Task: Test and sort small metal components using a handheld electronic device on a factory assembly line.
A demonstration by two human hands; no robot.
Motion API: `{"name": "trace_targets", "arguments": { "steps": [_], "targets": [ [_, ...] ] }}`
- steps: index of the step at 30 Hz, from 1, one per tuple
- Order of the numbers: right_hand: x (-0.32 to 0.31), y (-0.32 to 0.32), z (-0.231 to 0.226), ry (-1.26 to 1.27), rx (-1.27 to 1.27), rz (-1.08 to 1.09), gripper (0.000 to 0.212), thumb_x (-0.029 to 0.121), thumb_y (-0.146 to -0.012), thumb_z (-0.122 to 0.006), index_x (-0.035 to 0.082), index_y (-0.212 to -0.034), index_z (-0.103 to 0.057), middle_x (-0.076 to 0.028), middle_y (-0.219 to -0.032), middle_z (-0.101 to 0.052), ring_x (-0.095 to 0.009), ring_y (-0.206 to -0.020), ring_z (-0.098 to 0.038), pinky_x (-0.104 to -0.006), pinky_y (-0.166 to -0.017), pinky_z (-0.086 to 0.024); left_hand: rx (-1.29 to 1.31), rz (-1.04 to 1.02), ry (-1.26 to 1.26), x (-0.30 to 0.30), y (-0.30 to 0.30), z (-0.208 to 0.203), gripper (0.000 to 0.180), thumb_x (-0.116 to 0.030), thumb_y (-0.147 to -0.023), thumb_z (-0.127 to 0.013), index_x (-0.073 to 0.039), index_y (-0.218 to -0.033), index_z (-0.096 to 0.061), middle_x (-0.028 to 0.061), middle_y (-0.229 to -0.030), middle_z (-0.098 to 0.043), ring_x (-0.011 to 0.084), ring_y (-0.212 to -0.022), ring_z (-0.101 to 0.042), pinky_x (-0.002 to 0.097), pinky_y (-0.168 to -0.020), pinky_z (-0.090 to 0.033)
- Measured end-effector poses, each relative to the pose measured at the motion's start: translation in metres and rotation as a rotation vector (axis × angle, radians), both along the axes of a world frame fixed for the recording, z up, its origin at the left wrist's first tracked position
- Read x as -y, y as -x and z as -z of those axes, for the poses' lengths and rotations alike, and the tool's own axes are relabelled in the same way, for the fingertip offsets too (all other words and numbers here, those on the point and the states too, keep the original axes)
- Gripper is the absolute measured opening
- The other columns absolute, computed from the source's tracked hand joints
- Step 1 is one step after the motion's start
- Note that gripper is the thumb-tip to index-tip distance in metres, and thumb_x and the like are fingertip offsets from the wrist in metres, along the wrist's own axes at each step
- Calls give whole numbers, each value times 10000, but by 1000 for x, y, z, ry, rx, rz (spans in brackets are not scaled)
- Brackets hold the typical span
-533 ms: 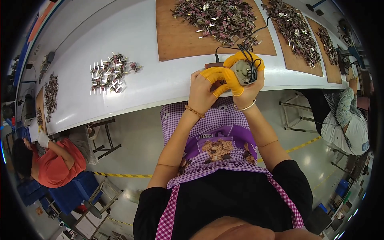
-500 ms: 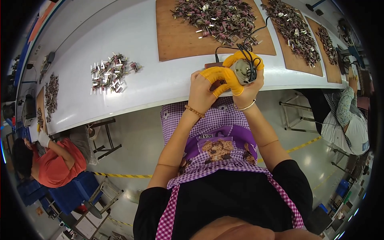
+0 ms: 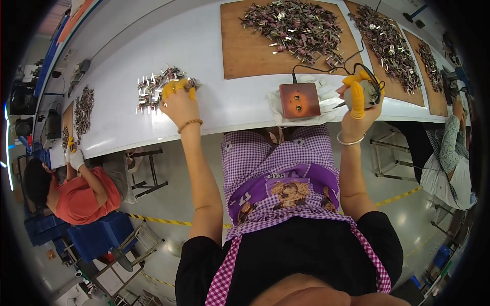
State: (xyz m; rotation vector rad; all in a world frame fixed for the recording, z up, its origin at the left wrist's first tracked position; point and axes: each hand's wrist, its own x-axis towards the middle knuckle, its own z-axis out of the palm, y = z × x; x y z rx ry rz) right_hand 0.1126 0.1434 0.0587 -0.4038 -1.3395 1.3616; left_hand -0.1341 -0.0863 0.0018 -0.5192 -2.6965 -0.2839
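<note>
My left hand [image 3: 180,105], with yellow covers on its fingertips, reaches palm down over the near right part of a small pile of pronged metal parts [image 3: 149,91]. Thumb and fingers stand apart there; nothing shows held, though the undersides are hidden. In my raised right hand [image 3: 361,112], also with yellow finger covers, is a grey rounded corded tool [image 3: 356,95]. Its thin dark tip points left, and black cable loops beside it. Left of this hand a reddish-brown box [image 3: 306,108] with two small sockets or lights rests on a white cloth [image 3: 275,108].
Ahead lies a brown board [image 3: 235,58] heaped with similar parts [image 3: 298,30]; more loaded boards [image 3: 411,93] stand to the right. A cable [image 3: 326,68] crosses the table. Co-workers sit at far left [image 3: 84,196] and far right [image 3: 451,158].
My left hand has left the tool and moved left to the small pile. My right hand has shifted right with the tool, uncovering the reddish-brown box. The whole view has shifted slightly.
</note>
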Motion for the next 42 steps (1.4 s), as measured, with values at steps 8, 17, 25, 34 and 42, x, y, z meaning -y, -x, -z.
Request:
{"name": "trace_targets", "arguments": {
  "steps": [8, 17, 25, 34, 42],
  "targets": [
    [10, 2, 1, 22, 0, 22, 354, 128, -817, -621, -1, -1119, -487, -136, -843, -593, -181, -594, -559, -244, -547, -431, 81, 611, -143, -120, -9, -34, 398, -227, -728, -653, -184, -1119, -588, 56, -1049, -602, 242, -982, -541, 401, -832, -392],
    [15, -6, 0, 42, 22, -43, 360, 71, -800, -632, 8, -1111, -462, -115, -879, -585, -172, -636, -584, -233, -599, -461, -133, 697, -206, -191, 5, -1, 193, -231, -741, -633, -186, -922, -681, 3, -923, -630, 206, -808, -545, 330, -764, -373],
    [6, -6, 6, 30, 44, 1, 364, 106, -806, -632, 3, -1117, -472, -133, -867, -587, -182, -607, -571, -236, -571, -444, -201, 653, -239, -128, -11, -12, 129, -257, -711, -673, -166, -801, -656, -15, -993, -615, 192, -881, -531, 336, -814, -349],
    [10, -3, 5, 50, 33, -69, 352, 54, -804, -631, 7, -1101, -448, -109, -899, -578, -174, -658, -597, -240, -622, -476, -17, 617, -222, -91, -13, 0, 213, -251, -679, -708, -164, -863, -643, -13, -1204, -541, 186, -1094, -481, 365, -912, -316],
    [20, 4, -2, 12, 33, -40, 356, 116, -817, -613, -5, -1124, -478, -145, -862, -586, -193, -610, -566, -241, -564, -437, -99, 875, 185, -89, 4, -16, 282, -285, -699, -700, -150, -938, -634, -49, -1116, -607, 137, -1024, -532, 372, -936, -295]
  ]
}}
